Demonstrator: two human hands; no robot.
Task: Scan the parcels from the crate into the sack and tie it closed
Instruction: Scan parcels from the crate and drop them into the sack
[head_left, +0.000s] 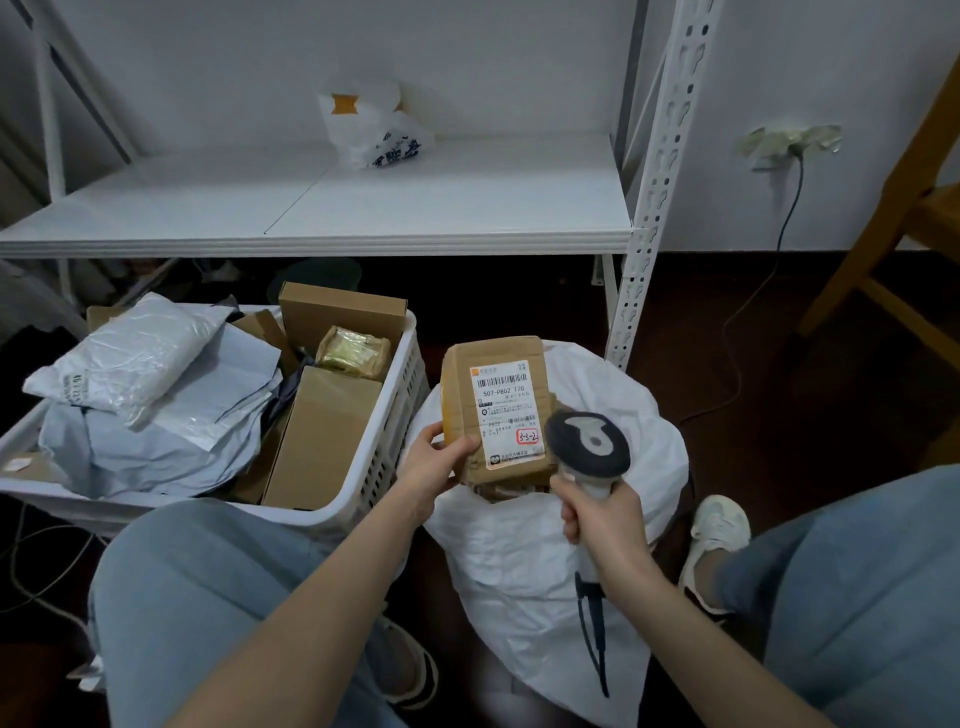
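Note:
My left hand (434, 465) grips the lower left corner of a brown cardboard parcel (462, 384), label side up, above the mouth of the white sack (524, 561). The parcel's white label shows barcodes and a red-circled handwritten mark. My right hand (602, 522) holds a handheld barcode scanner (589, 446) by its handle, its dark round head just right of the label's lower corner. The white crate (387, 447) stands on the floor to the left, holding several cardboard boxes, grey and white poly mailers and a small tape-wrapped packet (353, 351).
A white metal shelf (363, 208) runs across behind the crate, with a white plastic bag (374, 127) on it. Its perforated upright (649, 208) stands just behind the sack. A wooden chair leg (883, 223) and a wall socket cable are at the right. My knees flank the sack.

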